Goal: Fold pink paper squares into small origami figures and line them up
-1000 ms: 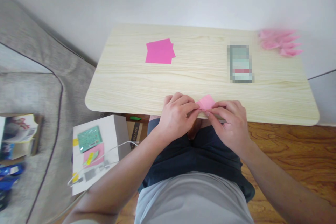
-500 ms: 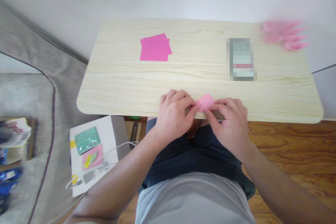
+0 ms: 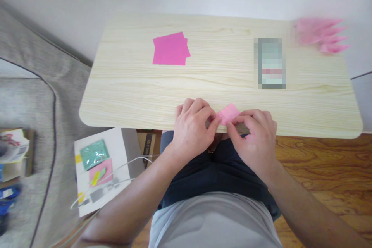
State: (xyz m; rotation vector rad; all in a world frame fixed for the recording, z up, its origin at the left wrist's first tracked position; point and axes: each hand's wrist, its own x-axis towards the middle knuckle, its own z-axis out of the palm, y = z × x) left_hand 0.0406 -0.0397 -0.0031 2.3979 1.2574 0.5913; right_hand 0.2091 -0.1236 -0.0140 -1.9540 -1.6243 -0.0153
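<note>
1. Operating remotely, I hold pink paper [image 3: 229, 113] in two nearly closed pinches, at two o'clock from my left hand [image 3: 195, 124], ten from my right hand [image 3: 255, 135].
2. Long axis: eight to two o'clock; top corner toward one.
3. Far edge of the table [image 3: 221, 31] sits higher in view than a second ago.

- Pink paper piece [image 3: 231, 112]: small, light pink, four-sided outline, matte.
- Surface: lower left part slightly deeper pink; layering too small to read.
- Pose: turned askew, one corner pointing away from the person.
- Location: front edge of the table [image 3: 203, 85], between left hand [image 3: 195, 126], pinching its left corner, and right hand [image 3: 253, 135], fingertips touching its right side.
</note>
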